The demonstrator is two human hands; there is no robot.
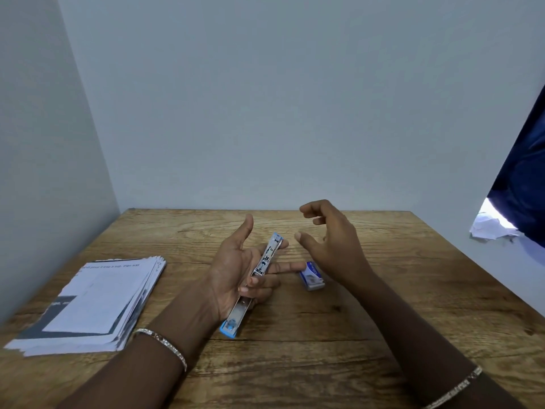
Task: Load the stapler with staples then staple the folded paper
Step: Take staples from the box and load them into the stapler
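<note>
A blue and silver stapler (256,278) lies swung fully open across the palm of my left hand (236,270), its metal channel facing up; my lower fingers curl around it while thumb and forefinger stick out. My right hand (330,243) hovers just to the right of the stapler's far end, fingers loosely curled, holding nothing that I can see. A small blue box of staples (312,276) rests on the wooden table (354,320) under my right hand. A stack of folded printed paper (88,305) sits at the table's left.
Pale walls close in the table at the back and left. Dark blue cloth (525,172) hangs at the far right with crumpled white paper (489,225) below it, off the table's edge.
</note>
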